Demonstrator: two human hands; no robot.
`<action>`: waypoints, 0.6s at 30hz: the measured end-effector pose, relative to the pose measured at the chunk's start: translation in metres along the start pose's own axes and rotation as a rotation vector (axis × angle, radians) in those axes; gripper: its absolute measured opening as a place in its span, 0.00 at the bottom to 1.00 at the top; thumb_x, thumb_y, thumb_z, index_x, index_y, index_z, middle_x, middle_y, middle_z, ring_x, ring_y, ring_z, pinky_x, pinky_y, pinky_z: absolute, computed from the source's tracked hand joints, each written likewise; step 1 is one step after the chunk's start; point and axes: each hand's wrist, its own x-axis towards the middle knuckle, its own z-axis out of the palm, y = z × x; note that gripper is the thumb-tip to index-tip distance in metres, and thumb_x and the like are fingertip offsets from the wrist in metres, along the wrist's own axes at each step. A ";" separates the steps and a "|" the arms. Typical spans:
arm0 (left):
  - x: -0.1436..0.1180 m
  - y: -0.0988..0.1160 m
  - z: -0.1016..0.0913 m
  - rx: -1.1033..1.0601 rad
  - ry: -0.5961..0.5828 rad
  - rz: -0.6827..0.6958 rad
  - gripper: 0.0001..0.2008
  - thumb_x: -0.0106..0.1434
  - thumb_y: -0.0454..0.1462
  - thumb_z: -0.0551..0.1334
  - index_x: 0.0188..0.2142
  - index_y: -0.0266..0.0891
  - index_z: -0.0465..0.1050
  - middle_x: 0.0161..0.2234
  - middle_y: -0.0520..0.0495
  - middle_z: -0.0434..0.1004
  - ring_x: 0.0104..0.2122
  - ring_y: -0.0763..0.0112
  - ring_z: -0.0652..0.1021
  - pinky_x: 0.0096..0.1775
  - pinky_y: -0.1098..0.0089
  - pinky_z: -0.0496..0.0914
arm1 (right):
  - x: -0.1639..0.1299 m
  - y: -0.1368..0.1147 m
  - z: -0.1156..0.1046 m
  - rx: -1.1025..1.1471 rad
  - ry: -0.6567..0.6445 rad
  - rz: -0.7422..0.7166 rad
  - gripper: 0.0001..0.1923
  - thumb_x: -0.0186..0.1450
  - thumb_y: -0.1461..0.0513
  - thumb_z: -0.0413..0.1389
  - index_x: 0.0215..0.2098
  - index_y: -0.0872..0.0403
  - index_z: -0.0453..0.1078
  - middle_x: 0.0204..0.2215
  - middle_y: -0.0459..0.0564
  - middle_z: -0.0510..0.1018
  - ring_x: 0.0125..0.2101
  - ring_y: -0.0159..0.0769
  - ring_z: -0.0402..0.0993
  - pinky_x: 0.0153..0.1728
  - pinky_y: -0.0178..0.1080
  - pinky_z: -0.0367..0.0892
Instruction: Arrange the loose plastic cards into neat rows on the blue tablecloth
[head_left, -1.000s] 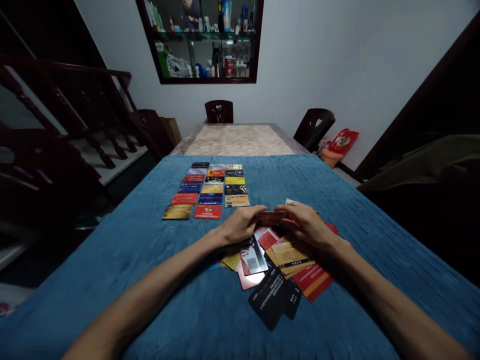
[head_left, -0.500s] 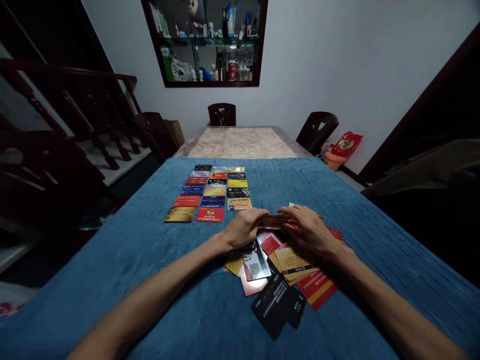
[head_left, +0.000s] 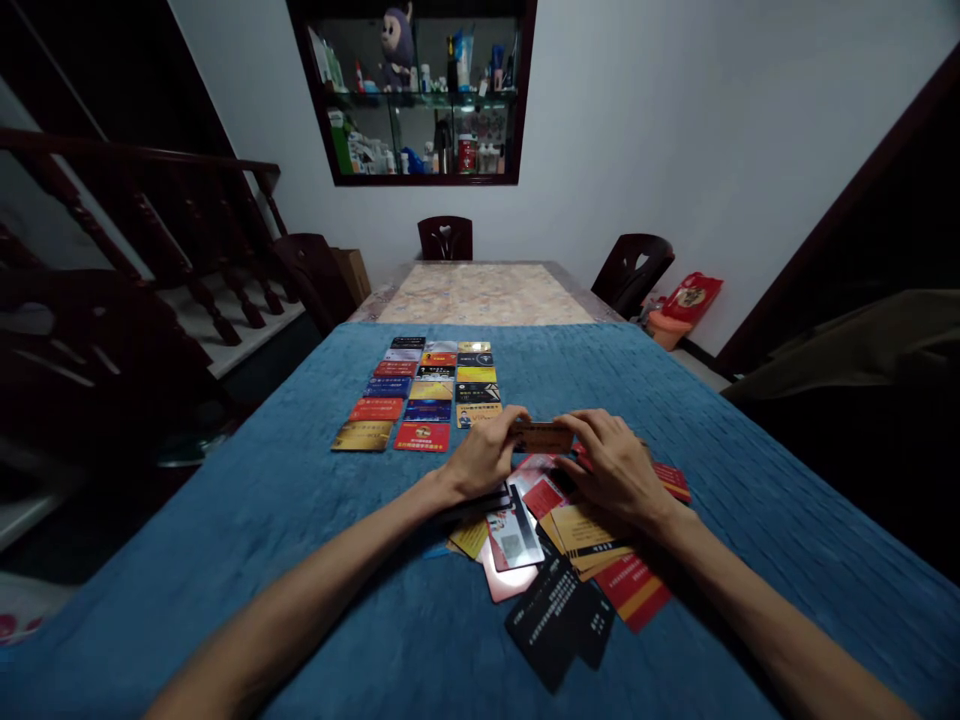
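Note:
A tan plastic card (head_left: 543, 438) with dark print is held by its two short ends just above a loose pile. My left hand (head_left: 486, 455) pinches its left end, and my right hand (head_left: 611, 458) pinches the right end. Beneath and around the hands lie overlapping cards: a black card (head_left: 551, 620), a red card with an orange stripe (head_left: 634, 590), a yellow-orange card (head_left: 589, 535) and a white card with a square code (head_left: 514, 540). To the left, several cards lie face up in three columns, among them a gold card (head_left: 362, 436) and a red card (head_left: 422, 437).
A blue cloth (head_left: 285, 530) covers the near part of the table, with a patterned tabletop (head_left: 487, 292) beyond. Dark wooden chairs (head_left: 634, 270) stand round it. A glass-shelved cabinet (head_left: 424, 182) is set in the far wall. Stair railings (head_left: 195, 163) run along the left.
The tan card has tilted up so that its printed face shows more. Both hands keep their grip on it, and the camera view has tipped slightly upward.

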 end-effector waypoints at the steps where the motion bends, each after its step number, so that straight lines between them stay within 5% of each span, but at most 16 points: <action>1: 0.000 0.000 0.000 -0.003 0.004 -0.015 0.14 0.63 0.26 0.55 0.47 0.38 0.66 0.40 0.45 0.77 0.38 0.67 0.78 0.42 0.68 0.72 | 0.000 -0.001 0.001 -0.002 0.007 0.012 0.18 0.68 0.58 0.55 0.55 0.53 0.65 0.46 0.59 0.75 0.43 0.47 0.69 0.41 0.46 0.64; 10: 0.005 -0.004 -0.007 -0.042 0.021 -0.088 0.14 0.61 0.27 0.56 0.46 0.40 0.66 0.37 0.48 0.76 0.36 0.68 0.77 0.40 0.68 0.72 | 0.008 -0.001 0.009 -0.056 0.010 0.048 0.19 0.69 0.56 0.53 0.55 0.54 0.66 0.45 0.61 0.74 0.43 0.49 0.67 0.41 0.47 0.64; 18: 0.012 -0.018 -0.024 0.027 0.073 -0.033 0.18 0.59 0.26 0.60 0.49 0.38 0.67 0.45 0.44 0.75 0.44 0.63 0.76 0.48 0.63 0.72 | 0.039 0.001 0.006 -0.079 -0.072 0.036 0.21 0.66 0.59 0.55 0.57 0.52 0.66 0.46 0.58 0.74 0.45 0.49 0.65 0.40 0.44 0.62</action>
